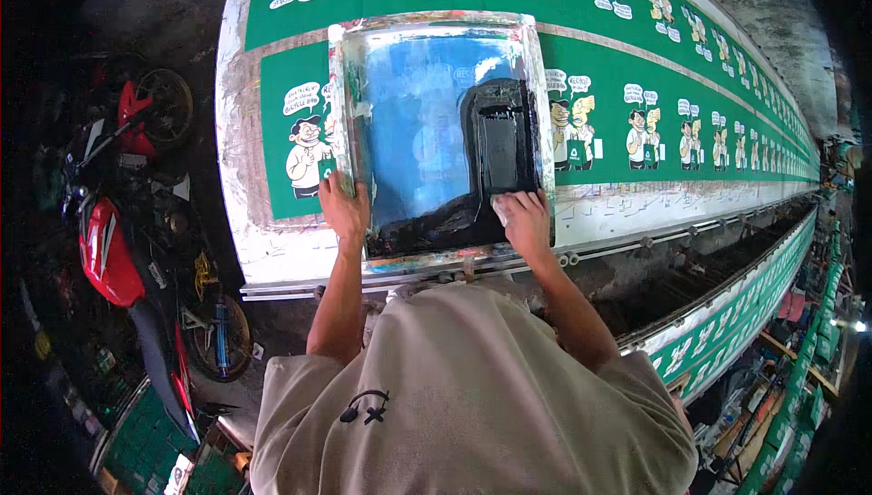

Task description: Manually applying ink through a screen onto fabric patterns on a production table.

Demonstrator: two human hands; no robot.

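Observation:
A screen printing frame (438, 18) with pale, paint-stained edges lies on the printed green fabric (618, 59). Its mesh (409, 132) looks blue, with glossy black ink (422, 230) along the near side and up the right side. My left hand (345, 211) grips the frame's left edge near the close corner, fingers outside and thumb toward the mesh. Over the inked near right corner, my right hand (525, 222) is closed, its fingers bent downward. A pale bit shows at those fingertips; what they hold is too hidden to name.
The long white table (259, 254) carries rows of green cartoon prints stretching far right. Rails run along its near edge. A red motorcycle (109, 250) stands at the left. Another table with green prints (718, 336) lies at the right, beside clutter (745, 422).

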